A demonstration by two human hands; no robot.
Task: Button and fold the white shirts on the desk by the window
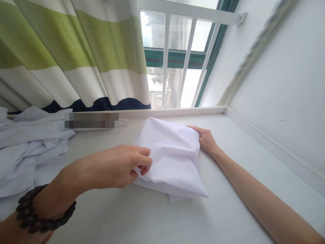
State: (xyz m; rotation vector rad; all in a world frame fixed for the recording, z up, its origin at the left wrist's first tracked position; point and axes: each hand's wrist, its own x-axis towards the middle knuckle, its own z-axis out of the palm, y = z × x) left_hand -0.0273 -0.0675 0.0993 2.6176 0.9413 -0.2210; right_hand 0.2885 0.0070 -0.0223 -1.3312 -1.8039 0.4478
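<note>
A folded white cloth (170, 154) lies in front of me, with one pointed corner sticking out at its lower right and a small flap showing beneath the near edge. My left hand (133, 162) comes in over its left side, fingers curled and closed at the edge of the fabric. A dark beaded bracelet (38, 217) circles the left wrist. At the cloth's upper right edge, my right hand (207, 139) grips the fabric; some of its fingertips are hidden by the folds.
The white surface (243, 169) has a raised rim along the back and right. A heap of white cloth (33, 145) lies at the left, beside a blurred-out flat object (91, 121) with a white loop. Behind are a striped curtain (76, 51), white bars (186, 61) and a window.
</note>
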